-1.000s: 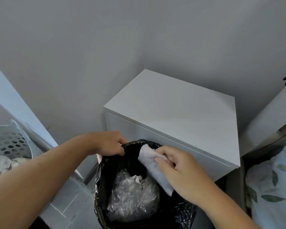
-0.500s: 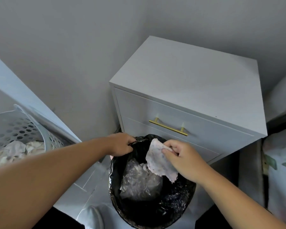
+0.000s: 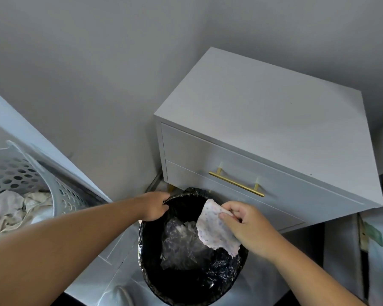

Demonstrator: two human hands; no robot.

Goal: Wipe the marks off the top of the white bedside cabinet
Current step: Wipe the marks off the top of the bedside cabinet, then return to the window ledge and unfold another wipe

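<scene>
over the black-lined waste bin [image 3: 192, 281] i see my right hand [image 3: 250, 228] pinching a speckled white wipe [image 3: 215, 228] between thumb and fingers, the sheet hanging above crumpled clear plastic [image 3: 181, 241] inside. my left hand [image 3: 154, 206] is closed on the bin liner's rim at its far left edge. just behind the bin stands the white bedside cabinet [image 3: 274, 120], its top bare apart from two tiny dark specks, with a brass bar handle [image 3: 236, 183] on the drawer front. i can read no writing or label anywhere. grey walls meet in a corner; a perforated laundry basket [image 3: 20, 175] with cloth in it sits at left, leaf-print fabric [image 3: 380, 250] at right.
</scene>
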